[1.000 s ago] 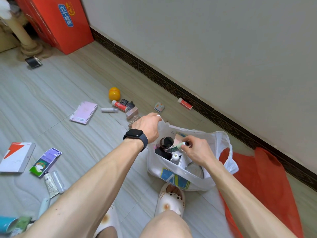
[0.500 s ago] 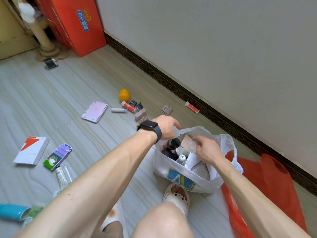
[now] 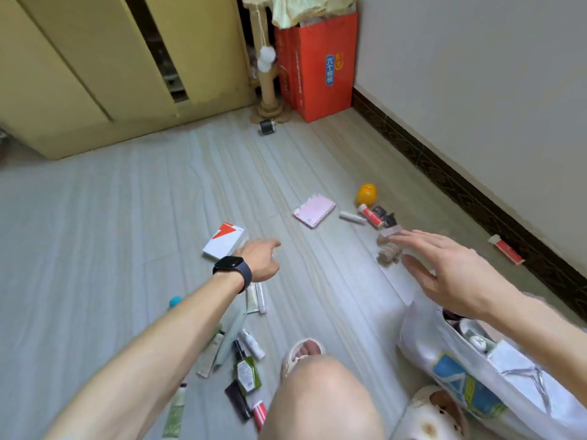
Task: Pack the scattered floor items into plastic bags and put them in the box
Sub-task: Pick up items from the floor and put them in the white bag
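White plastic bag [image 3: 444, 354], head view: it lay at the near right edge of the floor beside your slipper, mouth open, with bottles and cartons showing inside.

Right hand [image 3: 444, 271]: it hung over the floor just beyond the bag's mouth, fingers straight and spread, holding nothing, with the fingertips near the twine spool [image 3: 389, 252].

Left hand [image 3: 260, 260]: it was out over mid-floor, just beside the white-and-red carton [image 3: 224, 244]. The fingers bent away from the lens, so I could not tell whether they were apart or closed.

Loose stock: pink notebook [image 3: 314, 211] and orange ball [image 3: 366, 194] towards the right edge, tubes [image 3: 257, 296] and green bottle [image 3: 246, 374] at the near edge.

Red box [image 3: 317, 68]: it stood in the far right corner, well apart from the bag.

Handling note, a judgement: you would have done best to take the carton flat by its long sides, and the spool round its body, keeping the bag's mouth propped open.
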Action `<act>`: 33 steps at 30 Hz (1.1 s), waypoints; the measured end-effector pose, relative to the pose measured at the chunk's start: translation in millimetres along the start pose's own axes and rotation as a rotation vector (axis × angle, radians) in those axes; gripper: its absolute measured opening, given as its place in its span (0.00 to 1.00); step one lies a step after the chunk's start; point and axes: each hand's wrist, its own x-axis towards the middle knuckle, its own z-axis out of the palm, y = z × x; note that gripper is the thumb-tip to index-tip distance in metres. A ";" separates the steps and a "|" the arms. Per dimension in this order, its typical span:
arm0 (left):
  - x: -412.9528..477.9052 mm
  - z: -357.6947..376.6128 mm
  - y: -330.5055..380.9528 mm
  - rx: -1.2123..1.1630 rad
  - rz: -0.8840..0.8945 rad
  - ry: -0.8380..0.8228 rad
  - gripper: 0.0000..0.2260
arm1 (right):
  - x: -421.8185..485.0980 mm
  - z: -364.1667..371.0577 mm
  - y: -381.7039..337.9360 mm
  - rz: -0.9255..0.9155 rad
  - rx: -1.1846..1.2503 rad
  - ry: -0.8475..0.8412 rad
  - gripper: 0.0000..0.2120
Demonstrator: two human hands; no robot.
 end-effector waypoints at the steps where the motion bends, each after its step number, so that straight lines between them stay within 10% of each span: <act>1: -7.9 17.2 -27.8 -0.005 -0.077 -0.029 0.24 | 10.1 10.9 -4.9 -0.052 -0.014 -0.043 0.20; 9: -53.5 155.5 -121.7 -0.140 -0.381 -0.240 0.23 | 65.8 149.1 -29.4 -0.152 -0.180 -0.467 0.22; 19: -49.6 227.4 -93.0 -0.366 -0.680 -0.283 0.31 | 44.1 312.8 5.5 0.348 -0.037 -0.886 0.28; 26: -45.3 213.6 -91.8 -0.496 -0.491 -0.204 0.20 | 65.7 293.5 6.3 0.484 0.251 -0.850 0.35; 33: -34.1 176.2 -43.2 -0.454 -0.086 -0.020 0.30 | 92.1 250.9 -57.8 0.623 1.031 -0.698 0.18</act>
